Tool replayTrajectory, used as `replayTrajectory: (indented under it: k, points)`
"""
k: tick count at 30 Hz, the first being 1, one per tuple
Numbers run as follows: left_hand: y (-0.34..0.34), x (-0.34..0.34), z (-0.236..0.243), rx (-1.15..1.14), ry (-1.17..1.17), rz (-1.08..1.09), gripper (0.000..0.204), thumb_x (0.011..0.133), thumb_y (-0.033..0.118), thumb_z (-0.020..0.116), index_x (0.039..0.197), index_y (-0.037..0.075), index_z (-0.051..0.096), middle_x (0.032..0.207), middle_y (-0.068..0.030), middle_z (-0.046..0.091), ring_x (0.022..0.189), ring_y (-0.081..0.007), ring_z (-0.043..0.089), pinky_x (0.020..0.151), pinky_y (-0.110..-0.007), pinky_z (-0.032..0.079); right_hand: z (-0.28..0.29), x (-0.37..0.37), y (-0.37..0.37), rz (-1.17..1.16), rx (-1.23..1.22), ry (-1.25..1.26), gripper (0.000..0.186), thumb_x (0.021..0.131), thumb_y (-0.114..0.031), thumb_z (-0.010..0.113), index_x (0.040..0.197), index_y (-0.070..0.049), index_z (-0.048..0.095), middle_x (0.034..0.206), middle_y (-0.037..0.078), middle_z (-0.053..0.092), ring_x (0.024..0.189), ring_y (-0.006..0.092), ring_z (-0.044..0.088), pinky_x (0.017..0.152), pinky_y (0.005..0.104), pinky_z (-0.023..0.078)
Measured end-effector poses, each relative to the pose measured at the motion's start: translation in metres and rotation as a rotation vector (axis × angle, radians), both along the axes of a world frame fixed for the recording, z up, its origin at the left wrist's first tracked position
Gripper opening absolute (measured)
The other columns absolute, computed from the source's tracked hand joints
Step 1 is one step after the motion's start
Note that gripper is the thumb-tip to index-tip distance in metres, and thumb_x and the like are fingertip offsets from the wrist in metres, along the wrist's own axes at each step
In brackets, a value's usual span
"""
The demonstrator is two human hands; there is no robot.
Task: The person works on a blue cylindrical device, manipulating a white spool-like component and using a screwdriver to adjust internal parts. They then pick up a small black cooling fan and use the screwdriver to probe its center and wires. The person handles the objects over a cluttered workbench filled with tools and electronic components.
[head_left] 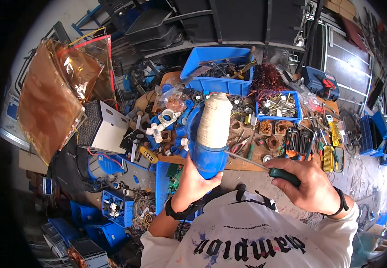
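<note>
At frame centre I observe a blue-and-cream cylinder (pixel 213 125), gripped low by the left hand (pixel 195 182); right of centre, the right hand's (pixel 307 181) fingers clasp a screwdriver (pixel 285 177), tip at the cylinder's side.

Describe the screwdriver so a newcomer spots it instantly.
Beyond the white shirt, find the right hand. It holds the screwdriver by its dark green handle, shaft angled left toward the blue and cream piece. Unlike the bench tools, it is held.
</note>
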State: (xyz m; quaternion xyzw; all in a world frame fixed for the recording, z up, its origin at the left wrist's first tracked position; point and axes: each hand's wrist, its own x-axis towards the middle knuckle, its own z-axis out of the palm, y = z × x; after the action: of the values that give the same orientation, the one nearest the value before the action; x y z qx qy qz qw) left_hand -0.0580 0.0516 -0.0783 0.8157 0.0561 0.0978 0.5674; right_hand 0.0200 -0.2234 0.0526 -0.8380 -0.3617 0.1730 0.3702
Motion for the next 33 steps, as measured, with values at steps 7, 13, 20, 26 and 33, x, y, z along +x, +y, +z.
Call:
replayTrajectory:
  k: [7,13,20,26,33]
  points:
    - [-0.001,0.004,0.007,0.026,-0.076,0.056,0.069,0.072,0.006,0.08,0.128,0.0,0.041,0.101,-0.0098,0.069,0.092,-0.0229,0.07,0.088,-0.038,0.054,-0.021,0.005,0.005,-0.065,0.124,0.333,0.032,0.092,-0.006,0.067,0.124,-0.001,0.063,0.096,0.013,0.07,0.081,0.0185,0.068,0.077,0.031,0.053]
    - [-0.003,0.007,0.0,-0.074,-0.033,0.078,0.069,0.071,0.003,0.083,0.127,0.0,0.043,0.109,-0.0098,0.062,0.096,-0.0174,0.063,0.088,-0.036,0.053,-0.043,-0.002,0.007,-0.082,0.12,0.177,0.033,0.091,-0.005,0.068,0.123,-0.001,0.062,0.103,0.015,0.071,0.08,0.0202,0.069,0.074,0.0304,0.053]
    - [-0.004,0.015,-0.002,-0.123,-0.094,0.069,0.066,0.074,0.001,0.081,0.128,0.001,0.044,0.107,-0.0084,0.063,0.094,-0.0154,0.064,0.086,-0.034,0.054,-0.057,-0.003,0.011,-0.115,0.257,0.027,0.035,0.089,-0.004,0.068,0.123,-0.004,0.062,0.085,0.018,0.07,0.066,0.026,0.068,0.063,0.0328,0.052]
    - [0.002,0.018,0.003,-0.329,-0.005,-0.064,0.07,0.077,0.002,0.08,0.135,0.002,0.041,0.113,-0.0094,0.064,0.097,-0.0168,0.066,0.087,-0.034,0.055,-0.061,0.0,0.003,-0.165,0.274,0.085,0.032,0.09,-0.006,0.07,0.12,-0.001,0.063,0.098,0.011,0.071,0.087,0.0173,0.069,0.08,0.0292,0.053]
    - [0.001,0.015,0.009,-0.61,0.05,-0.093,0.071,0.08,0.009,0.083,0.137,0.002,0.041,0.115,-0.0102,0.065,0.1,-0.0165,0.065,0.09,-0.033,0.054,-0.063,-0.001,-0.002,-0.169,0.33,0.026,0.03,0.089,-0.004,0.069,0.119,-0.003,0.065,0.106,0.014,0.072,0.093,0.0226,0.072,0.081,0.0312,0.055]
